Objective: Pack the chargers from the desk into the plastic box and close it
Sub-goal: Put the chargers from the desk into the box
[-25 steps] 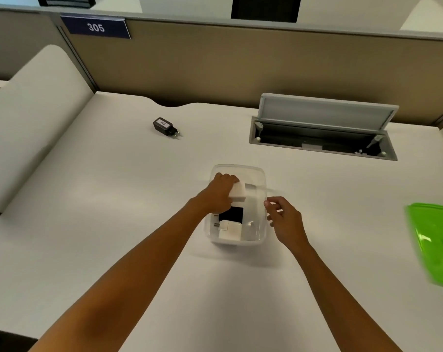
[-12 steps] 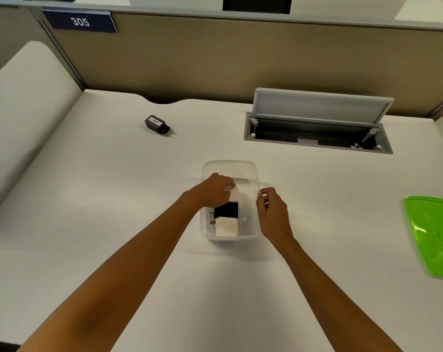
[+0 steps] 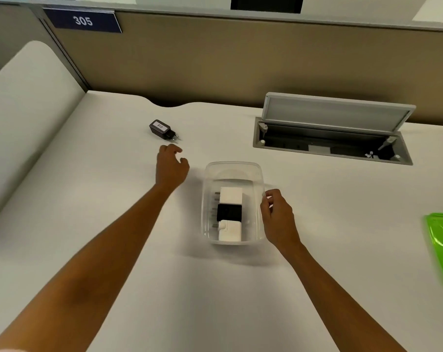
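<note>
**Left hand drawn out of the box toward the last charger**

Since the earlier frame the left hand (image 3: 171,168) has been withdrawn from the clear plastic box (image 3: 232,166) and carried up and to the left across the bench (image 3: 93,199); the white charger it was holding a second ago has been left inside. Its fingers (image 3: 173,149) are now loosely spread and empty, poised just short of the black charger (image 3: 162,128), which lies alone near the back of the bench with its plug pins turned toward the hand. No contact has been made yet.

Three chargers are seen stacked in a row inside the box: a white charger (image 3: 231,195) farthest from the wearer, a black one (image 3: 229,212) in the middle and another white one (image 3: 230,231) nearest. The box is steadied at its right rim by the right hand (image 3: 277,214), whose fingers (image 3: 267,199) are pinched on the wall's edge.

The green lid (image 3: 442,247) lies well apart at the right edge of the view, partly cut off. An open cable hatch (image 3: 332,128) is set into the bench behind the box.

The step in hand is judged to be the pickup of the final charger. The next move would call for the fingers to be closed around the black body rather than the pins, and the charger to be carried to the free space in the box. After that, the lid would have to be fetched and pressed on.
</note>
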Motion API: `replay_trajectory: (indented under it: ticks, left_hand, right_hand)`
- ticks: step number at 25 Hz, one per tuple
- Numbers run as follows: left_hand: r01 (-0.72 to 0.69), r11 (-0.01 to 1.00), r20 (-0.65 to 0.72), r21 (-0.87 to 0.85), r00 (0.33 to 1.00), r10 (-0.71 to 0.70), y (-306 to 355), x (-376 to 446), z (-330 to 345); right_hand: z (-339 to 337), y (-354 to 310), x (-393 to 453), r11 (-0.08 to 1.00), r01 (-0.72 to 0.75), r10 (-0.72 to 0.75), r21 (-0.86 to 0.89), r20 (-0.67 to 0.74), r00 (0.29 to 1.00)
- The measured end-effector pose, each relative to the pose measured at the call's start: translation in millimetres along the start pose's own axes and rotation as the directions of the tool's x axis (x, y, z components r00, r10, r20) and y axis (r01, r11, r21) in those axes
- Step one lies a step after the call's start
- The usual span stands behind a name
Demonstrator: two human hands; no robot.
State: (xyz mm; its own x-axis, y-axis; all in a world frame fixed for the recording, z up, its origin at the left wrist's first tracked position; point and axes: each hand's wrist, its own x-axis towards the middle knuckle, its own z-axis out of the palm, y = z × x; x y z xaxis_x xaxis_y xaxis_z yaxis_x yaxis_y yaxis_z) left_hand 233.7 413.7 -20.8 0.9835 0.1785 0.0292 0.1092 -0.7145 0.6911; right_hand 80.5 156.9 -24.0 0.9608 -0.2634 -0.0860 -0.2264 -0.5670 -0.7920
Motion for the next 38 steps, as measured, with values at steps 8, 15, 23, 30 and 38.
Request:
replay_trajectory:
  ticks: [8, 15, 23, 30, 38]
  left_hand:
    - [0.327, 0.935, -0.069, 0.141, 0.945, -0.32, -20, 101, 14]
    - [0.352, 0.912, -0.075, 0.212, 0.936, -0.344, -24, 141, 22]
    - [0.247, 0.942, -0.125, 0.226, 0.967, -0.224, -21, 117, 17]
    - [0.222, 0.975, -0.037, -0.03, 0.974, -0.223, -25, 63, 0]
    - [-0.252, 0.945, -0.028, -0.208, 0.967, 0.252, 26, -38, -9]
  right_hand:
    - [2, 7, 14, 0.997, 0.045, -0.042, -0.068, 0.042, 0.998]
    - [1, 7, 20, 0.999, 0.051, -0.05, -0.012, 0.062, 0.997]
    - [2, 6, 20, 0.998, 0.049, -0.046, -0.038, 0.069, 0.997]
    - [-3, -2, 17, 0.996, 0.068, -0.065, -0.052, 0.06, 0.996]
    - [-5, -1, 8, 0.991, 0.072, -0.067, -0.111, 0.053, 0.996]
